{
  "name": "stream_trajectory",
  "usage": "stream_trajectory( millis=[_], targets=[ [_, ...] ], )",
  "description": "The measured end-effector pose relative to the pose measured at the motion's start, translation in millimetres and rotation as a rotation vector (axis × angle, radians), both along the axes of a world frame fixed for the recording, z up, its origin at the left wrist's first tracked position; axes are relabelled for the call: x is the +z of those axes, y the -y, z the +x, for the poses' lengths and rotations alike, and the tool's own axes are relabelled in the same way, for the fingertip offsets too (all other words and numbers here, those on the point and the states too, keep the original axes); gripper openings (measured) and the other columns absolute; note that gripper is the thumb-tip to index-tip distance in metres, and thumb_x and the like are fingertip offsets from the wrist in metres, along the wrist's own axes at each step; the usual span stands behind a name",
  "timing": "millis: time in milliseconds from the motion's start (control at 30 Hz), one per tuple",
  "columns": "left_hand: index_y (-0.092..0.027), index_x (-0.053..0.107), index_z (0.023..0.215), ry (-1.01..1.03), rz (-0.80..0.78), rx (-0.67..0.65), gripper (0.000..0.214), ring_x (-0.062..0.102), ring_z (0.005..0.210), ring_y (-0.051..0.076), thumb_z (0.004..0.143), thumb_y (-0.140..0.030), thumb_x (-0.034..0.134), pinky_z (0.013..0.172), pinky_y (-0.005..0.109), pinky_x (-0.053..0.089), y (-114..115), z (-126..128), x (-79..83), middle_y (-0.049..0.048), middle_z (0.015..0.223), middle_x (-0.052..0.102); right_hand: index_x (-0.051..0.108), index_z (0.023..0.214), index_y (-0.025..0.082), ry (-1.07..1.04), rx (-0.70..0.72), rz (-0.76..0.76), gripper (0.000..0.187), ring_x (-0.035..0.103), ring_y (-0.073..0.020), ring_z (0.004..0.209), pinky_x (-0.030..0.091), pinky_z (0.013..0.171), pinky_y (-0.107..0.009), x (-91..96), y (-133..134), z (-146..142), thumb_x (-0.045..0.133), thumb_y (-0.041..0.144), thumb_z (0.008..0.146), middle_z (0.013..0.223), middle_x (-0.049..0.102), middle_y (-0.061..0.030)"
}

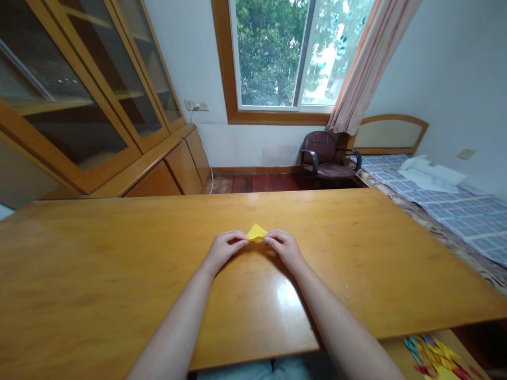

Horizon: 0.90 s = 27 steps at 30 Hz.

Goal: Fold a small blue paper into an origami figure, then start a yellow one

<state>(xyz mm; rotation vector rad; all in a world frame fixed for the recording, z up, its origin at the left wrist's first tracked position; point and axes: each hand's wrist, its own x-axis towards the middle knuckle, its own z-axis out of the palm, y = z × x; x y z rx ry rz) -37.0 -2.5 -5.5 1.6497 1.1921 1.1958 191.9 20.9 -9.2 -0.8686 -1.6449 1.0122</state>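
Note:
A small piece of yellow paper [256,231], folded to a triangle with its point facing away from me, is held between my two hands just over the table. My left hand [225,249] pinches its left corner between thumb and fingers. At the right corner, my right hand [285,248] grips it the same way. Both forearms reach in from the near edge of the wooden table [119,274]. The fingertips cover the paper's two side corners.
An open drawer at the lower right holds colourful folded pieces [433,356]. Beyond the table stand a glass-door cabinet [130,100] on the left and a maroon armchair [322,153] under the window. A bed [447,206] runs along the right side.

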Motion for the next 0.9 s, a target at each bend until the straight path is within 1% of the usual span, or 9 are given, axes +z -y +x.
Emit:
stream_trajectory(
  millis=[100, 200, 333, 400, 533, 600, 667, 767, 900],
  targets=[
    [-0.017, 0.072, 0.083, 0.044, -0.048, 0.038, 0.022, 0.066, 0.086, 0.02, 0.077, -0.039, 0.075, 0.084, 0.032, 0.052, 0, 2, -2.9, 0.006, 0.089, 0.072, 0.071, 0.072, 0.02, -0.01, 0.006, -0.03, 0.02, 0.064, -0.0183, 0.079, 0.049, 0.078, -0.029, 1.6, 1, -1, 0.066, 0.035, 0.085, 0.081, 0.07, -0.0046],
    [-0.017, 0.067, 0.093, 0.133, -0.099, 0.09, 0.033, 0.066, 0.088, 0.02, 0.071, -0.038, 0.08, 0.086, 0.034, 0.053, -1, 6, -5.7, 0.0057, 0.092, 0.07, 0.069, 0.075, 0.019, -0.032, -0.009, -0.085, 0.021, 0.063, -0.018, 0.075, 0.05, 0.072, -0.028, -1.0, 2, -2, 0.066, 0.037, 0.084, 0.08, 0.068, -0.0041],
    [-0.018, 0.057, 0.116, 0.246, -0.158, 0.032, 0.059, 0.066, 0.097, 0.022, 0.065, -0.035, 0.083, 0.095, 0.038, 0.051, -2, 13, -3.0, 0.0073, 0.101, 0.069, 0.067, 0.08, 0.018, -0.045, -0.017, -0.149, 0.024, 0.06, -0.0169, 0.068, 0.049, 0.066, -0.027, -7.7, 1, -3, 0.068, 0.041, 0.082, 0.075, 0.067, -0.0029],
    [-0.018, 0.055, 0.12, 0.268, -0.195, 0.001, 0.064, 0.066, 0.102, 0.023, 0.065, -0.035, 0.083, 0.097, 0.04, 0.05, -3, 18, -1.1, 0.0089, 0.106, 0.069, 0.066, 0.079, 0.017, -0.038, -0.012, -0.162, 0.026, 0.059, -0.0164, 0.066, 0.048, 0.065, -0.027, -9.1, 0, -4, 0.068, 0.043, 0.081, 0.074, 0.066, -0.0024],
    [-0.017, 0.062, 0.11, 0.255, -0.185, 0.032, 0.053, 0.062, 0.11, 0.025, 0.066, -0.037, 0.082, 0.101, 0.042, 0.047, -6, 29, -3.7, 0.0105, 0.114, 0.067, 0.065, 0.078, 0.017, -0.03, 0.011, -0.182, 0.027, 0.058, -0.0158, 0.066, 0.048, 0.063, -0.027, -7.2, 1, -4, 0.067, 0.044, 0.081, 0.073, 0.064, -0.002],
    [-0.016, 0.064, 0.104, 0.247, -0.171, 0.08, 0.047, 0.062, 0.109, 0.025, 0.067, -0.04, 0.079, 0.1, 0.041, 0.047, -8, 35, -7.4, 0.0101, 0.112, 0.067, 0.064, 0.08, 0.017, -0.034, 0.013, -0.204, 0.028, 0.058, -0.0153, 0.064, 0.048, 0.062, -0.026, -6.7, 1, -4, 0.067, 0.045, 0.081, 0.072, 0.064, -0.0016],
    [-0.016, 0.063, 0.104, 0.256, -0.16, 0.128, 0.046, 0.063, 0.105, 0.024, 0.069, -0.042, 0.077, 0.096, 0.039, 0.049, -9, 40, -10.7, 0.009, 0.107, 0.068, 0.063, 0.083, 0.017, -0.047, 0.008, -0.226, 0.028, 0.058, -0.0146, 0.063, 0.048, 0.061, -0.026, -8.1, 0, -4, 0.068, 0.045, 0.08, 0.072, 0.063, -0.0008],
    [-0.016, 0.062, 0.107, 0.263, -0.141, 0.163, 0.046, 0.064, 0.098, 0.021, 0.069, -0.04, 0.075, 0.091, 0.036, 0.052, -7, 44, -13.1, 0.0066, 0.1, 0.067, 0.061, 0.095, 0.018, -0.1, 0.011, -0.246, 0.031, 0.06, -0.0148, 0.067, 0.05, 0.062, -0.026, -12.5, -2, -5, 0.07, 0.043, 0.078, 0.078, 0.064, -0.0014],
    [-0.017, 0.062, 0.107, 0.238, -0.131, 0.174, 0.044, 0.062, 0.101, 0.021, 0.071, -0.039, 0.074, 0.093, 0.035, 0.051, -3, 44, -13.6, 0.0067, 0.104, 0.066, 0.057, 0.112, 0.02, -0.135, 0.047, -0.254, 0.04, 0.061, -0.0143, 0.069, 0.051, 0.061, -0.025, -15.7, -3, -7, 0.069, 0.039, 0.079, 0.084, 0.065, -0.0019]
  ],
)
